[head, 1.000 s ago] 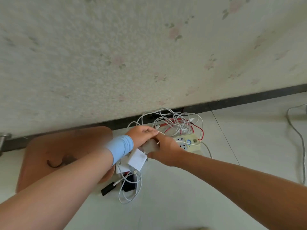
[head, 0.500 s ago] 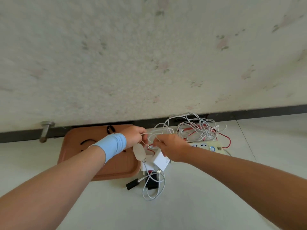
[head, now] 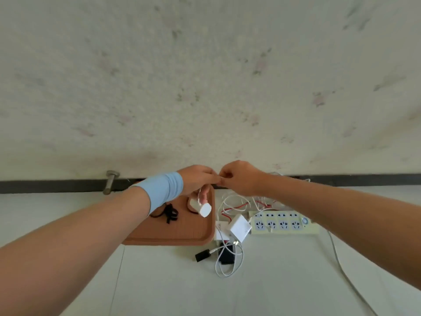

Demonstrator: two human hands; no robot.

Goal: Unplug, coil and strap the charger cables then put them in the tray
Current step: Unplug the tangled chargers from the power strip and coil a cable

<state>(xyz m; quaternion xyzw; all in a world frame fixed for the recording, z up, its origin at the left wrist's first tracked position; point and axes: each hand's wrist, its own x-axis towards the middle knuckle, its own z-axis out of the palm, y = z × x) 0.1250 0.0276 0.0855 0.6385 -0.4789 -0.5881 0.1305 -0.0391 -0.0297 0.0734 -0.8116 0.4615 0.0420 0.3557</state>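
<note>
My left hand (head: 197, 179), with a blue wristband, and my right hand (head: 239, 177) meet above the brown tray (head: 173, 233), both pinching a thin white charger cable. A small white charger plug (head: 204, 209) dangles from that cable just below my left hand, over the tray. Black straps (head: 169, 213) lie in the tray. A cream power strip (head: 282, 223) lies on the floor to the right with no plug in its sockets. A white adapter (head: 239, 228) rests against its left end. Tangled white and red cables (head: 237, 202) lie behind it.
A black adapter with a coiled white cable (head: 225, 256) lies on the floor in front of the tray's right corner. The wall with a dark skirting (head: 364, 180) runs close behind. A metal door stop (head: 110, 182) sticks out at the left. The strip's grey cord (head: 341, 267) trails right.
Both hands have lifted off the floor with the white cable, raising the small plug over the tray. The white adapter stayed by the strip. My head has turned right.
</note>
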